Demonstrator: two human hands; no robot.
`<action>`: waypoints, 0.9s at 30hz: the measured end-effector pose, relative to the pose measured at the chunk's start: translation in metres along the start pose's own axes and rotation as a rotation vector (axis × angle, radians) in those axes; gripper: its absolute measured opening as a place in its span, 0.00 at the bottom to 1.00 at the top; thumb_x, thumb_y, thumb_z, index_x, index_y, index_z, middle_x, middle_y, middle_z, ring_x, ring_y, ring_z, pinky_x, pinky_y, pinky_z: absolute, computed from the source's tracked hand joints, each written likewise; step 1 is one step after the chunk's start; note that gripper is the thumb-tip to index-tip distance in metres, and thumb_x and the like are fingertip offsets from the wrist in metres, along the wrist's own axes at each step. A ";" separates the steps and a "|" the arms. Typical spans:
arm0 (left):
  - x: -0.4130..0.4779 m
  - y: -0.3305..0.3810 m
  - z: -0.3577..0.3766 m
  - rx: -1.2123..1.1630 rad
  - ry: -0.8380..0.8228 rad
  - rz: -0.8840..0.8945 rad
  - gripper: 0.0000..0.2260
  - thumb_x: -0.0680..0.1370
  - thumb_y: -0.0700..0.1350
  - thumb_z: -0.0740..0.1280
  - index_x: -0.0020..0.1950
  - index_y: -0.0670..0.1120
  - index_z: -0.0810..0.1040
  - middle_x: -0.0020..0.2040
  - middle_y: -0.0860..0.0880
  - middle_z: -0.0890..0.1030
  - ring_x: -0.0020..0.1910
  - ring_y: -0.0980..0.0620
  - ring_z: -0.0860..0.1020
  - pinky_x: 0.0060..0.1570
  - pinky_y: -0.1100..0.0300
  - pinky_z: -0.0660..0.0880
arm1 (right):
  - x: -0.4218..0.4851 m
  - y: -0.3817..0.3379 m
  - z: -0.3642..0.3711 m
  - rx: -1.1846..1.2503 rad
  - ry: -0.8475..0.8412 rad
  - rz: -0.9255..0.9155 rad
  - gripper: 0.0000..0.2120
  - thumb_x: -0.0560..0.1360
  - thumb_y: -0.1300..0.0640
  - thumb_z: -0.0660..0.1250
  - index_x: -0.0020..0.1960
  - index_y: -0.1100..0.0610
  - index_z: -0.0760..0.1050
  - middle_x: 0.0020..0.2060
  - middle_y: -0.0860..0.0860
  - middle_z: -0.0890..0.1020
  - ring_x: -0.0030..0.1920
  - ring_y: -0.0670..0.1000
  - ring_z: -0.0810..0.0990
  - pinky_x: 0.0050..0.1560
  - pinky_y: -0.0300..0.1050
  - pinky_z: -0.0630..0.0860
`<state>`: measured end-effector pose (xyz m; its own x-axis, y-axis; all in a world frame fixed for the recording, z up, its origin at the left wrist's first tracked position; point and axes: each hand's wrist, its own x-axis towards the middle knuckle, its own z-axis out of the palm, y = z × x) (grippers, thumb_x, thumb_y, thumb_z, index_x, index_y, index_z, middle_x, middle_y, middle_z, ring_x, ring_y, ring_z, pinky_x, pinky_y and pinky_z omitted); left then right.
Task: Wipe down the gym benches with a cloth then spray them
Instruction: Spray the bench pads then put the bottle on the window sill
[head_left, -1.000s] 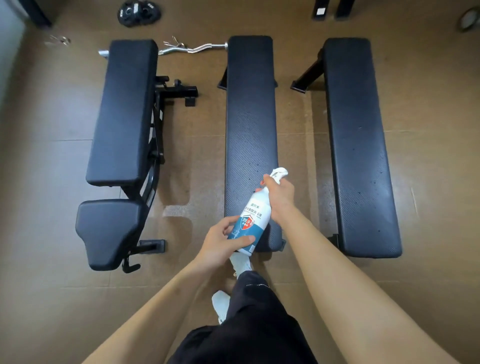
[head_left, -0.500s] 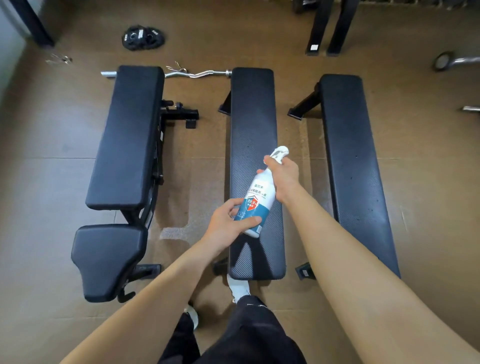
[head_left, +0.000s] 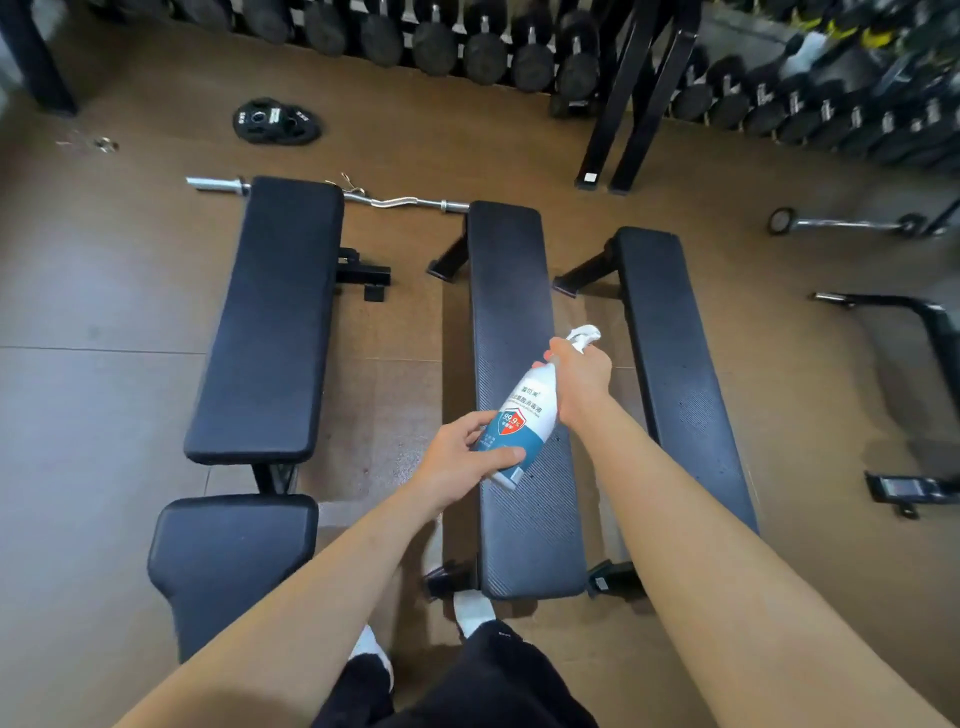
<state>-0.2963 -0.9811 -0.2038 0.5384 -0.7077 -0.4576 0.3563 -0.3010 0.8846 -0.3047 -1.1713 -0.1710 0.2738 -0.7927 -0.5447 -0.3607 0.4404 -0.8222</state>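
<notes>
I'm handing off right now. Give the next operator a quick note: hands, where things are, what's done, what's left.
Right hand: grip on the neck and trigger of the white-and-teal plastic spray bottle.
Left hand: steadies the bottle's base.
Bottle is held over the black padded middle flat bench.
No cloth in view; wiping cannot be confirmed.
Left: spray all three benches, judging by no visible wetness.

Gym, benches (head_left: 511, 374), dumbbell rack (head_left: 519, 47)

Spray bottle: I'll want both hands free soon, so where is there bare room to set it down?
Both hands hold the spray bottle over the middle bench. Its far half is bare, as are the left bench and right bench. The floor strips between benches are narrow; the dumbbell rack is crowded.
</notes>
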 end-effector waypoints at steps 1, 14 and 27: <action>-0.004 0.001 -0.016 0.002 0.006 0.006 0.25 0.74 0.47 0.79 0.69 0.53 0.74 0.63 0.53 0.80 0.59 0.57 0.80 0.48 0.66 0.81 | -0.009 0.001 0.013 -0.006 -0.017 -0.002 0.08 0.76 0.58 0.71 0.53 0.57 0.76 0.45 0.57 0.83 0.37 0.53 0.85 0.36 0.45 0.82; -0.075 -0.017 -0.187 -0.199 0.475 0.019 0.27 0.73 0.49 0.80 0.69 0.50 0.75 0.61 0.49 0.83 0.59 0.48 0.83 0.58 0.51 0.83 | -0.104 0.013 0.258 -0.334 -0.559 -0.190 0.11 0.79 0.52 0.69 0.60 0.52 0.74 0.50 0.52 0.82 0.44 0.52 0.85 0.43 0.46 0.84; -0.059 -0.013 -0.251 -0.167 0.565 -0.094 0.24 0.73 0.44 0.80 0.67 0.49 0.77 0.56 0.47 0.86 0.50 0.51 0.85 0.40 0.63 0.80 | -0.075 0.051 0.337 -0.213 -0.609 0.103 0.16 0.77 0.55 0.72 0.62 0.57 0.74 0.50 0.55 0.83 0.41 0.54 0.86 0.42 0.48 0.84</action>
<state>-0.1412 -0.7745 -0.2112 0.8056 -0.2192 -0.5504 0.5123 -0.2086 0.8331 -0.0427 -0.9474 -0.2276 0.6617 -0.3426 -0.6669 -0.5639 0.3588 -0.7438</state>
